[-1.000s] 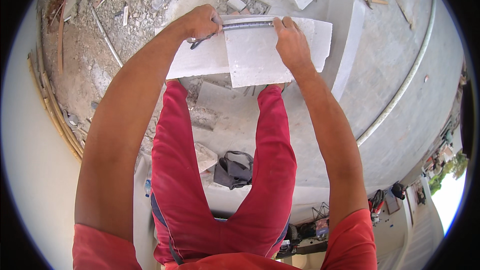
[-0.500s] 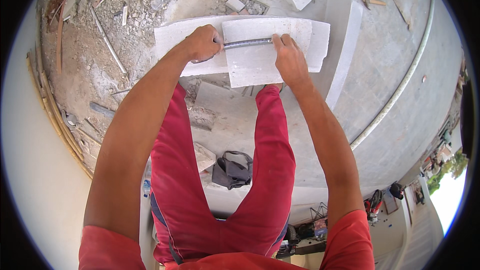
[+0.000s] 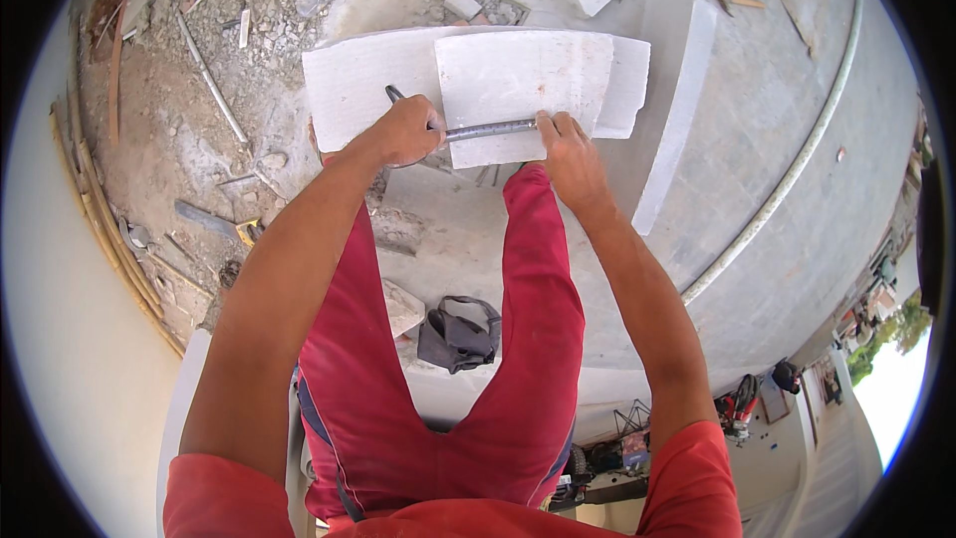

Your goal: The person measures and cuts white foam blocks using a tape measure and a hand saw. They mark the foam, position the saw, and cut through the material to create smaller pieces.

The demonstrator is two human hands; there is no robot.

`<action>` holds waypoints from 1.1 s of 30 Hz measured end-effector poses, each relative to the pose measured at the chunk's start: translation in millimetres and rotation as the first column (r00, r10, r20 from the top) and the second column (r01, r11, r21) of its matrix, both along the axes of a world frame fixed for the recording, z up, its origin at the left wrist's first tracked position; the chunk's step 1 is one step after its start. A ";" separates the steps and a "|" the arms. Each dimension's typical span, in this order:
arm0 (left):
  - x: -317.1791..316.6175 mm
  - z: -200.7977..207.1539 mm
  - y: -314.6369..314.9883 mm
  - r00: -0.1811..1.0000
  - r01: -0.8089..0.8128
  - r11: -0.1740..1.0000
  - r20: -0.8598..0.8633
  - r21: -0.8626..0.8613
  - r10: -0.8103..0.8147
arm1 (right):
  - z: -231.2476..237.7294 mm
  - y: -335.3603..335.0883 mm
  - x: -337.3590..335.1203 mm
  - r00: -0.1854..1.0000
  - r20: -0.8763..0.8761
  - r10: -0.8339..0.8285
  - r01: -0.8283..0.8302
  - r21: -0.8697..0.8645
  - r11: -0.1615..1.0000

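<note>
My left hand [image 3: 410, 130] is closed around the handle end of what looks like a hacksaw [image 3: 490, 130], whose dark tubular frame runs sideways. A grey end of it sticks out past that fist. My right hand [image 3: 568, 144] pinches the far end with thumb and fingers. Under the tool, a white slab [image 3: 528, 75] of lightweight block lies across a longer white slab [image 3: 363, 80]. The hacksaw sits over the near part of the upper slab. Its blade is hidden, so I cannot tell whether it touches the slab.
A long pale block [image 3: 677, 100] stands to the right. Rubble [image 3: 279, 0] covers the far left floor, and a handsaw [image 3: 209, 219] with a yellow handle lies beside my left arm. A dark bag [image 3: 460, 334] rests between my legs. Farther right are a hammer [image 3: 732, 0] and a pipe [image 3: 797, 174].
Both hands have drawn the hacksaw toward me, from the middle of the upper slab to its near part. The yellow saw handle now shows beside my left arm.
</note>
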State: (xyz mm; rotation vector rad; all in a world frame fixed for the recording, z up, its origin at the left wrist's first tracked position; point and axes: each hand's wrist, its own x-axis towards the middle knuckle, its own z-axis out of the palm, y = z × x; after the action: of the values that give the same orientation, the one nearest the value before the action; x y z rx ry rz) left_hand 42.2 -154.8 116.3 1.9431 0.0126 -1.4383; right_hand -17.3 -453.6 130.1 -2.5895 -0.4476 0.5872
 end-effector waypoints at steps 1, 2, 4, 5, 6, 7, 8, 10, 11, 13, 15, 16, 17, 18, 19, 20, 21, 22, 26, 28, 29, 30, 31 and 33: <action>-6.9 0.7 -1.1 1.000 0.002 1.000 0.025 -0.011 -0.001 | 1.3 -1.7 -5.3 1.000 -0.007 -0.002 0.002 0.003 1.000; -15.2 0.0 -1.1 0.999 0.003 1.000 0.052 -0.021 -0.002 | 1.7 -3.0 -10.5 1.000 -0.014 -0.004 0.004 0.007 1.000; -29.6 -2.2 -1.7 0.998 0.002 0.999 0.056 -0.036 0.000 | 2.2 -5.8 -20.0 1.000 -0.016 0.001 -0.001 0.013 1.000; -34.2 -1.9 -4.0 0.999 0.000 0.999 0.035 -0.045 0.001 | 1.7 -8.5 -25.0 1.000 -0.011 0.007 -0.007 0.013 1.000; -38.2 -1.4 -5.3 1.000 -0.001 0.999 0.013 -0.053 0.002 | 1.2 -10.5 -30.3 1.000 -0.006 0.013 -0.013 0.013 1.000; -41.9 -0.5 -5.6 1.000 -0.012 1.000 -0.020 -0.023 0.012 | 0.7 -11.7 -35.9 1.000 0.003 0.013 -0.013 0.019 1.000; -42.8 3.4 -8.1 0.998 -0.020 1.000 -0.053 0.005 0.020 | 0.5 -13.2 -41.3 1.000 0.012 0.010 -0.010 0.023 1.000; -46.5 12.7 -14.9 0.995 -0.025 1.000 -0.095 0.005 0.026 | 1.9 -17.5 -52.5 1.000 0.004 0.009 -0.009 0.023 1.000; -53.7 12.5 -15.1 0.994 -0.027 0.999 -0.102 -0.019 0.025 | 2.8 -18.9 -57.6 1.000 -0.009 0.013 -0.013 0.024 1.000; -74.0 7.1 -15.7 0.998 -0.013 0.997 -0.061 -0.071 0.009 | 5.9 -24.8 -69.7 0.999 -0.031 0.035 -0.034 0.023 0.999; -109.2 -8.0 -14.6 0.999 0.020 0.992 0.033 -0.127 -0.016 | 10.1 -32.0 -91.4 0.996 -0.051 0.070 -0.069 0.017 0.997; -122.7 -10.3 -15.3 0.999 0.031 0.990 0.017 -0.136 -0.029 | 15.2 -33.0 -100.5 0.995 -0.060 0.075 -0.073 0.027 0.997; -132.5 -7.0 -16.5 0.999 0.044 0.988 0.001 -0.149 -0.044 | 22.1 -34.3 -109.4 0.995 -0.067 0.078 -0.076 0.034 0.997; -136.2 4.1 -17.9 0.998 0.045 0.988 -0.047 -0.149 -0.052 | 29.6 -36.6 -118.6 0.994 -0.071 0.077 -0.075 0.035 0.997; -138.4 17.5 -20.0 0.994 0.051 0.986 -0.089 -0.156 -0.065 | 37.4 -34.3 -128.6 0.992 -0.109 0.064 -0.060 0.037 0.997; -144.7 24.9 -17.8 0.981 0.016 0.986 -0.187 -0.168 -0.048 | 45.9 -28.5 -134.7 0.989 -0.137 0.049 -0.045 0.030 0.999; -151.8 32.7 -15.8 0.987 0.053 0.988 -0.142 -0.145 -0.073 | 54.4 -20.6 -139.6 0.986 -0.152 0.075 -0.068 0.051 0.996; -157.5 38.7 -12.8 0.986 0.053 0.985 -0.145 -0.162 -0.077 | 61.6 -11.7 -147.0 0.978 -0.167 0.123 -0.119 0.035 0.992; -196.4 47.1 6.0 0.998 -0.041 0.987 -0.048 -0.156 0.034 | 92.6 47.8 -168.0 0.961 -0.195 0.194 -0.181 0.082 0.980; -203.0 51.5 13.9 0.990 -0.137 0.975 -0.063 -0.173 0.128 | 106.9 79.0 -170.3 0.957 -0.218 0.193 -0.178 0.087 0.980; -199.9 56.8 17.6 0.981 -0.164 0.974 -0.133 -0.157 0.143 | 110.9 89.3 -170.1 0.958 -0.219 0.186 -0.171 0.082 0.982; -190.9 66.0 25.0 0.966 -0.185 0.975 -0.206 -0.122 0.158 | 114.7 105.4 -172.4 0.958 -0.225 0.179 -0.161 0.095 0.982; -181.9 72.3 27.4 0.976 -0.182 0.976 -0.146 -0.121 0.164 | 117.0 116.6 -173.6 0.957 -0.233 0.174 -0.152 0.109 0.982; -163.3 94.0 31.7 0.985 -0.171 0.980 -0.037 -0.098 0.169 | 121.3 137.8 -169.6 0.948 -0.303 0.094 -0.052 0.145 0.988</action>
State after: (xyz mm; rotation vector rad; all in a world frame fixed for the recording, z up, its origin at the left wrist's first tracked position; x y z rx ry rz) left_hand -121.1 -123.1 210.3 1.7948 0.1145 -1.3281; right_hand -186.9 -315.8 251.4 -2.3059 -0.4616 0.9370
